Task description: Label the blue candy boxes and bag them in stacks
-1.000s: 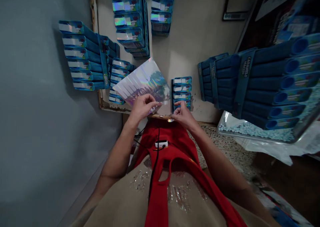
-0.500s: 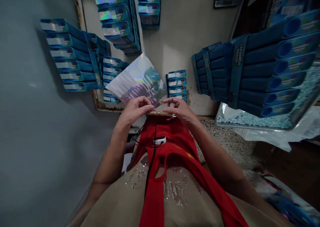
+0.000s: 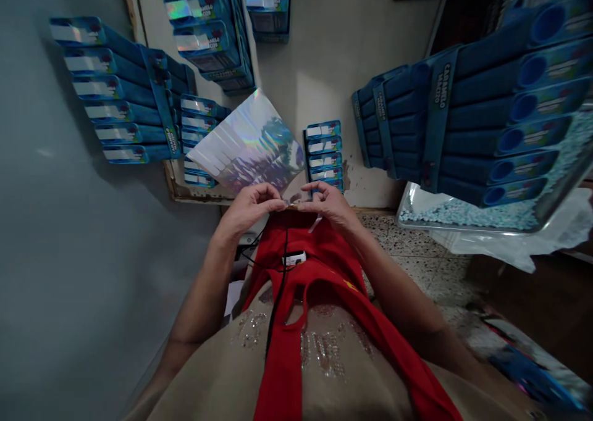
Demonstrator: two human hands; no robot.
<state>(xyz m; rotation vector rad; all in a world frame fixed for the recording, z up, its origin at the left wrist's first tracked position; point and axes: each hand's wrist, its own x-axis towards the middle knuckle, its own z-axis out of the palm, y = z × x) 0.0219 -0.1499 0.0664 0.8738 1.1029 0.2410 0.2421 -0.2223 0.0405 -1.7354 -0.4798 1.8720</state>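
My left hand (image 3: 254,212) and my right hand (image 3: 330,205) meet at the counter's near edge, with their fingertips a short gap apart. Between the pinched thumbs and fingers is a thin shiny strip (image 3: 315,225), one end of which hangs below my right hand. Its exact kind is too small to make out. Just beyond my hands lies a holographic silver sheet (image 3: 252,143), turned cornerwise and marked with lines on its left part. Beside it, to the right, stands a short stack of small blue boxes (image 3: 324,152) with white and silver strips on their ends.
Stacked blue candy boxes (image 3: 204,38) stand at the back left, with a banded bundle (image 3: 115,94) at the far left. Larger banded boxes (image 3: 472,112) fill the right, above a metal tray (image 3: 467,228) of pale blue pieces. A grey wall (image 3: 69,273) borders the left.
My fingertips have come closer together, and the strip now hangs lower from my right hand. The view has shifted slightly, so the boxes and sheet appear a little higher and farther left.
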